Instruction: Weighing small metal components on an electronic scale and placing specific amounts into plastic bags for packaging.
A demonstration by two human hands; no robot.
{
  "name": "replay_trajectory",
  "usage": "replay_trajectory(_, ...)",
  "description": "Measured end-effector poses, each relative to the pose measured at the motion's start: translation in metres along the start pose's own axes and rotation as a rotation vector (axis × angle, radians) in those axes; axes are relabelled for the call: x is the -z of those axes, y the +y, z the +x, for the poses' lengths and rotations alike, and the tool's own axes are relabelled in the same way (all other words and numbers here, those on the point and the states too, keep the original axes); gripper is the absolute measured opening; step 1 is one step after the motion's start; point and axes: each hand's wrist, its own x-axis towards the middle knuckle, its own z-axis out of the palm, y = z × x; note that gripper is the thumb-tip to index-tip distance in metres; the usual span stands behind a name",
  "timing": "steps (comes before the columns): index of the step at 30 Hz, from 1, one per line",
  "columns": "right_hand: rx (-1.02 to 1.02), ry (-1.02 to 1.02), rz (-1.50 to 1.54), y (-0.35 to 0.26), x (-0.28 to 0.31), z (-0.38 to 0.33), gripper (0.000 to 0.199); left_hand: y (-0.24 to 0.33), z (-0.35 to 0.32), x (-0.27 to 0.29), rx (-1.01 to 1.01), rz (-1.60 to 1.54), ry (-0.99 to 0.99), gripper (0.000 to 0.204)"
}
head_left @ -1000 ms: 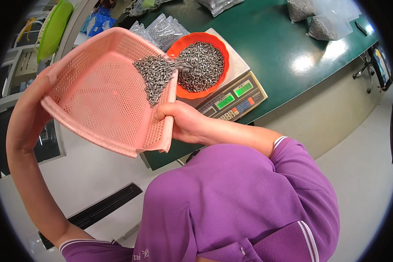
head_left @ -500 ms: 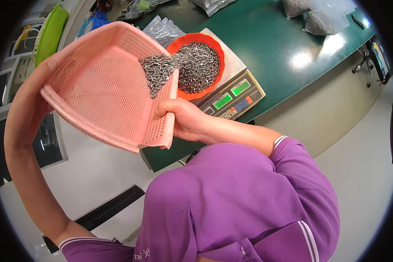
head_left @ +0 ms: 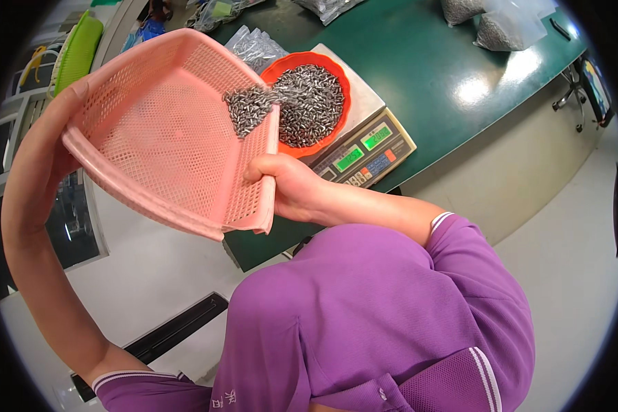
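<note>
Over the orange bowl [head_left: 314,103] on the scale [head_left: 369,147], you tip the pink basket [head_left: 165,137], both hands' grip clamped on its rims: left hand [head_left: 51,147], right hand [head_left: 288,189]. Pouring the small metal parts [head_left: 250,110] is under way; next, tilt gently and watch the readout.

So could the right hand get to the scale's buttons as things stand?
Probably not right away: the right hand grips the pink basket, tilted over the orange bowl. The scale lies close with its panel uncovered, but the hand is occupied.
</note>
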Motion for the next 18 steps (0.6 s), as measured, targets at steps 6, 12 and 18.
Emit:
replay_trajectory(6,-0.024,-0.027,0.023,0.006,-0.001,0.006,0.053,0.001,-0.006,0.004,0.077,0.137,0.115,0.059)
replay_trajectory(12,-0.046,-0.006,0.038,0.015,-0.003,0.008,0.053,-0.002,-0.007,0.002,0.027,0.215,0.152,0.071)
replay_trajectory(18,-0.069,0.052,0.058,0.02,0.0,0.011,0.05,0.0,-0.008,0.003,0.014,0.312,0.119,0.057)
